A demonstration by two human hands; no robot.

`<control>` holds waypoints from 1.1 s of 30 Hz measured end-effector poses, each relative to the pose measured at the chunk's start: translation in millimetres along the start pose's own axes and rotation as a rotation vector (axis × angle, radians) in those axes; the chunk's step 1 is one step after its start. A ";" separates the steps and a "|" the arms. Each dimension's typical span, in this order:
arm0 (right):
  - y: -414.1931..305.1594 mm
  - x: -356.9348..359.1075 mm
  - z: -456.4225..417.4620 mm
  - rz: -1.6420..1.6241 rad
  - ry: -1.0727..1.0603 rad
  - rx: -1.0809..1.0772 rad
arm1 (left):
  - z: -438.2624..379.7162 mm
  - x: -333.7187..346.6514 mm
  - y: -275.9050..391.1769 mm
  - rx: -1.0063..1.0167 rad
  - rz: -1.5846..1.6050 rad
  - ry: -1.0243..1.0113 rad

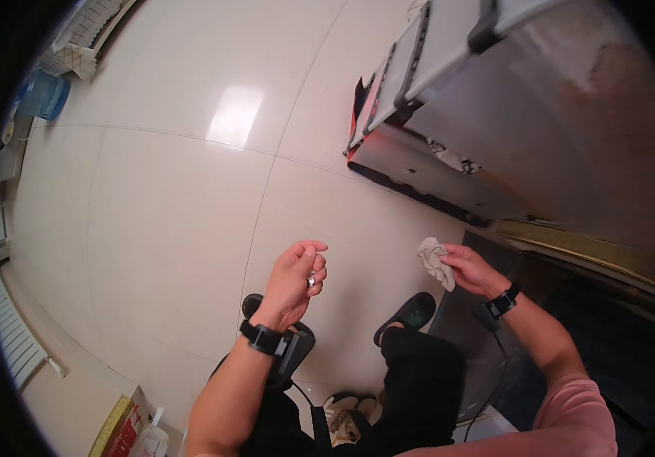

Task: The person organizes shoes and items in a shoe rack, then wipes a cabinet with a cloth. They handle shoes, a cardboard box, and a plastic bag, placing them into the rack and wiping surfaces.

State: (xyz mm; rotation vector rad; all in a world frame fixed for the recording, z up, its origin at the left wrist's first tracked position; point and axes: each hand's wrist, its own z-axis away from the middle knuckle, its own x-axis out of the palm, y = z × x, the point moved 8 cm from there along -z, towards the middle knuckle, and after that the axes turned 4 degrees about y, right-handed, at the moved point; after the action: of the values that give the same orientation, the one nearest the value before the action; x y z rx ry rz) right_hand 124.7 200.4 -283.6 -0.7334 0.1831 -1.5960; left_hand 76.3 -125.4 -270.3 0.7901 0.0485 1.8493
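My right hand [472,268] pinches a crumpled, pale grey cloth [433,260] between thumb and fingers, and the cloth hangs over the tiled floor. To its left, my left hand [299,273] is curled around a small shiny silver object [311,279]. Only a bit of that object shows between the fingers, so its kind cannot be told. The two hands are apart, both held in front of my body. Each wrist wears a black strap with a device, and a thin cable runs from each.
A grey-framed rack with cloudy panels [533,114] stands at the upper right. A blue water jug [47,94] is at the upper left, a white radiator [16,328] at the left. Pale shoes [347,408] lie between my feet, which wear black clogs [410,314].
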 end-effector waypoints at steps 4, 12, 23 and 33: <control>-51.0 90.0 68.3 -0.067 -0.001 -0.086 | 44.4 15.0 -12.7 0.089 0.030 0.000; -152.3 366.8 200.8 0.232 0.303 -0.280 | 292.9 136.6 174.3 0.773 -1.056 0.224; -337.6 605.7 289.9 -0.170 -0.206 -0.123 | 477.3 133.7 392.0 0.516 -0.142 -0.005; -503.8 594.8 195.2 -0.650 -0.047 -0.403 | 397.5 186.5 586.3 0.303 0.037 -0.233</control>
State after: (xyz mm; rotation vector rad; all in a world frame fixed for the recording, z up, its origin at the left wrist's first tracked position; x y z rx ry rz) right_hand -181.6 -208.7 336.6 -1.2281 0.2523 -2.1854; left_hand -228.4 -346.1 358.2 1.2201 0.1691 1.7955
